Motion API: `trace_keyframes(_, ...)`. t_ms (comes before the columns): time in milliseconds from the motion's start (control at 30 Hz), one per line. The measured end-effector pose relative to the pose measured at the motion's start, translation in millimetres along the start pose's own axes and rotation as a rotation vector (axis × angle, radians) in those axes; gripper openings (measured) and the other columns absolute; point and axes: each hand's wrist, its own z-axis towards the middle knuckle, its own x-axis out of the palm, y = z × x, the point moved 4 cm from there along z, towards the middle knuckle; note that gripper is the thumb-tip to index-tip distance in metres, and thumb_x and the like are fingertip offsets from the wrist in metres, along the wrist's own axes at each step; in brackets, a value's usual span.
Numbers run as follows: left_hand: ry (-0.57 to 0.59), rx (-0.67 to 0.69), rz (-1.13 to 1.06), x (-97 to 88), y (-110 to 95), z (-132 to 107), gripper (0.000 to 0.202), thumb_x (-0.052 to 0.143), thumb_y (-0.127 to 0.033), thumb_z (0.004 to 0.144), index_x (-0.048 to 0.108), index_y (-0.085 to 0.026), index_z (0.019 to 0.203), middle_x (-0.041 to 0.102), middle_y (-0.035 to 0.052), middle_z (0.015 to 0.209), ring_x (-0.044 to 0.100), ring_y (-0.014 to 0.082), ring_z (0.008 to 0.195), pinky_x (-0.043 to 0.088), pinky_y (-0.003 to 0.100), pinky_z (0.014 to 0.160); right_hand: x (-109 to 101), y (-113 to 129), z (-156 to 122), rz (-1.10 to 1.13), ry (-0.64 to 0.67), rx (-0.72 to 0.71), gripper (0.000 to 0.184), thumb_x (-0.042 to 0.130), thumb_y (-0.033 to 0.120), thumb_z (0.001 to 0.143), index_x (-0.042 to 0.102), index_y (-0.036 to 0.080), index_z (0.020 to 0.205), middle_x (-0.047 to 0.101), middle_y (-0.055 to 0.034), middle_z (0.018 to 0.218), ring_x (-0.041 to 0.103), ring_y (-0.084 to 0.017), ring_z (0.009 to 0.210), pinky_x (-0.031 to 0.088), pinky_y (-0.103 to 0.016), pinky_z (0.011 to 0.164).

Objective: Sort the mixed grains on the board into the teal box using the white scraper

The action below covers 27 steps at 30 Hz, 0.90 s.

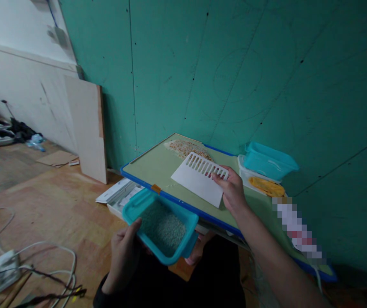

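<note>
My left hand grips the near left rim of a teal plastic container, held beside the board's front edge. Pale grains that look like rice lie inside it. My right hand is closed around the right end of a flat white scraper with a row of slots along its far edge. The scraper is tilted over the green-topped board; whether it touches the surface I cannot tell. Behind it a pile of mixed white and orange-brown grains is spread on the board.
At the board's right stand another teal container and a white tub, with a yellow cloth-like item beside them. A pixelated object lies nearer. The green wall rises behind. Cables and a power strip lie on the left floor.
</note>
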Motion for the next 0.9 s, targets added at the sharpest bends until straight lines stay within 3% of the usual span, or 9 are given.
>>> trace_keyframes(167, -0.001, -0.033, 0.012, -0.9, -1.0, -2.9, 0.053, 0.081, -0.060, 0.072, 0.059, -0.024, 0.039, 0.056, 0.0003, 0.038, 0.048, 0.0149, 0.036, 0.041, 0.028, 0.040, -2.6, -6.7, 7.9, -0.098, -0.017, -0.054, 0.045, 0.090, 0.034, 0.054, 0.067, 0.022, 0.091, 0.073, 0.0006, 0.079, 0.064, -0.020, 0.072, 0.050, -0.033, 0.071)
trace_keyframes(433, 0.003, -0.009, 0.043, -1.9, 1.5, -0.7, 0.054, 0.077, -0.058, 0.077, 0.058, -0.025, 0.040, 0.056, 0.0005, 0.039, 0.052, 0.0179, 0.036, 0.044, 0.030, 0.042, 7.5, -10.5, 6.5, -0.085, 0.067, 0.008, 0.044, 0.090, 0.033, 0.053, 0.066, 0.023, 0.088, 0.073, 0.0008, 0.078, 0.065, -0.020, 0.072, 0.051, -0.033, 0.070)
trace_keyframes(633, -0.022, -0.007, 0.037, 2.7, -4.5, -5.9, 0.052, 0.082, -0.055, 0.070, 0.056, -0.024, 0.037, 0.055, 0.0007, 0.037, 0.051, 0.0177, 0.034, 0.044, 0.030, 0.039, 16.6, -17.7, 5.0, -0.087, 0.122, 0.071, 0.048, 0.093, 0.034, 0.050, 0.067, 0.021, 0.088, 0.072, 0.0013, 0.075, 0.064, -0.020, 0.071, 0.050, -0.032, 0.069)
trace_keyframes(900, 0.009, -0.002, -0.026, -0.3, 1.9, -4.6, 0.053, 0.080, -0.056, 0.077, 0.059, -0.024, 0.041, 0.056, -0.0002, 0.039, 0.053, 0.0175, 0.036, 0.044, 0.029, 0.041, 20.0, -15.3, -5.7, -0.043, 0.112, 0.099, 0.046, 0.093, 0.033, 0.051, 0.068, 0.022, 0.089, 0.073, 0.0006, 0.074, 0.064, -0.020, 0.069, 0.050, -0.033, 0.070)
